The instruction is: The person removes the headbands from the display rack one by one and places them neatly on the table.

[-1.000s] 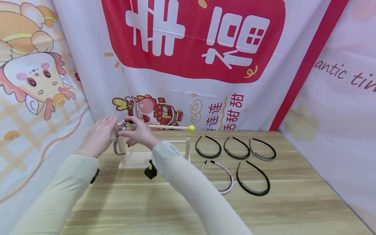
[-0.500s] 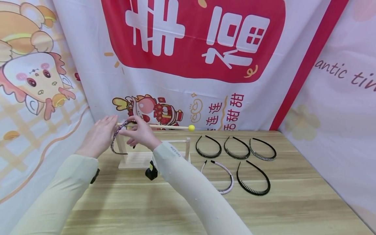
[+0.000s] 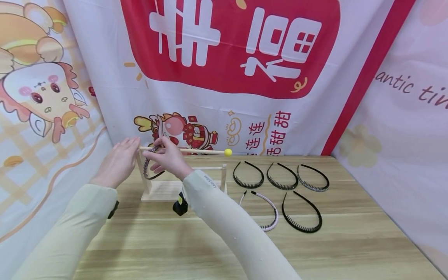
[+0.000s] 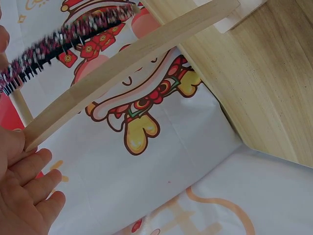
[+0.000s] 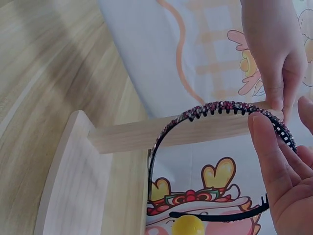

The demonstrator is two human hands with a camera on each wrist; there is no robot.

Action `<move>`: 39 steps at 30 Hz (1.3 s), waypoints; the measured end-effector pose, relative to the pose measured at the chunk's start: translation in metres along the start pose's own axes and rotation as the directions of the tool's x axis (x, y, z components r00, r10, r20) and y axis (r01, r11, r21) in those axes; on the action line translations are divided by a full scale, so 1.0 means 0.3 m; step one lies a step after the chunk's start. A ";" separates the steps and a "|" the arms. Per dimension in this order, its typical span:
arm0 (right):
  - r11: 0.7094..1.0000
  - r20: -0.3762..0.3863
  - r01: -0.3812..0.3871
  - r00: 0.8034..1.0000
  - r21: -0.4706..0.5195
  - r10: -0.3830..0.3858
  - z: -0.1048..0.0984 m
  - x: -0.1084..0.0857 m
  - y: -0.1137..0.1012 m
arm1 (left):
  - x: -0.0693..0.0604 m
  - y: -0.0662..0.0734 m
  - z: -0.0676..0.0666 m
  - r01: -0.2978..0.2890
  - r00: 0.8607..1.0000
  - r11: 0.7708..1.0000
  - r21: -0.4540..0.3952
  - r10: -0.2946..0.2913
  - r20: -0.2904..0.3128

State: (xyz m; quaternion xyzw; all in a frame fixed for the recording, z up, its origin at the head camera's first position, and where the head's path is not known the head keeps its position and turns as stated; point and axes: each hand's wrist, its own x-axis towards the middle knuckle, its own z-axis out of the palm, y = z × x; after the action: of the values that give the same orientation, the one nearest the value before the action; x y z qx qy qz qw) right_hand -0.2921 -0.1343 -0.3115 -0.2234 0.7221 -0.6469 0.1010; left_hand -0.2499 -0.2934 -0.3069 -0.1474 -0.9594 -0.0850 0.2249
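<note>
A glittery, multicoloured headband [image 3: 146,170] with black teeth is at the left end of a wooden rack [image 3: 164,189]. My right hand [image 3: 168,157] pinches the headband between thumb and fingers, beside the rack's upper rod [image 3: 204,151]. That rod ends in a yellow ball [image 3: 228,152]. In the right wrist view the headband [image 5: 215,107] arches in front of the rack's side post [image 5: 132,134], its open ends toward the ball side. My left hand [image 3: 117,161] holds the top of the left post; the left wrist view has its fingers at the post's end [image 4: 36,134].
Several headbands lie on the table right of the rack: black ones [image 3: 248,182] [image 3: 302,227], a silvery one [image 3: 316,188] and a pale pink one [image 3: 274,210], partly behind the right sleeve. A black device [image 3: 180,206] shows at the right wrist. Printed cloths hang around the table.
The glittery headband has shifted a little right and turned in my right hand, its lower end swinging inward from beside the left post. The left hand stays at the post.
</note>
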 end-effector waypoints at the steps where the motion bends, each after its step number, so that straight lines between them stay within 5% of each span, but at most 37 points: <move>1: 1.000 -0.003 0.001 1.000 0.002 -0.001 0.001 0.000 -0.001 | 0.000 0.000 0.000 0.001 1.000 1.000 -0.002 -0.001 0.000; 9: 0.999 -0.038 0.007 0.999 -0.035 -0.008 -0.002 0.002 0.005 | 0.001 -0.003 0.001 0.000 1.000 1.000 -0.007 0.000 0.001; 15: 1.000 0.005 0.012 1.000 -0.021 -0.012 -0.039 -0.011 -0.008 | -0.001 0.000 0.003 -0.002 1.000 1.000 -0.007 0.002 0.002; 39: 0.999 0.075 0.017 0.997 -0.040 -0.014 -0.360 -0.126 -0.196 | -0.013 0.009 -0.006 0.013 1.000 1.000 -0.010 -0.012 0.014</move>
State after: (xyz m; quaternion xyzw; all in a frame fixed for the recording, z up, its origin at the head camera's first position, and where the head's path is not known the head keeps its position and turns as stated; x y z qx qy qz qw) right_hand -0.2945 -0.0247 -0.2438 -0.2550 0.7290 -0.6241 0.1182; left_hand -0.2449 -0.2922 -0.3068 -0.1431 -0.9614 -0.0900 0.2169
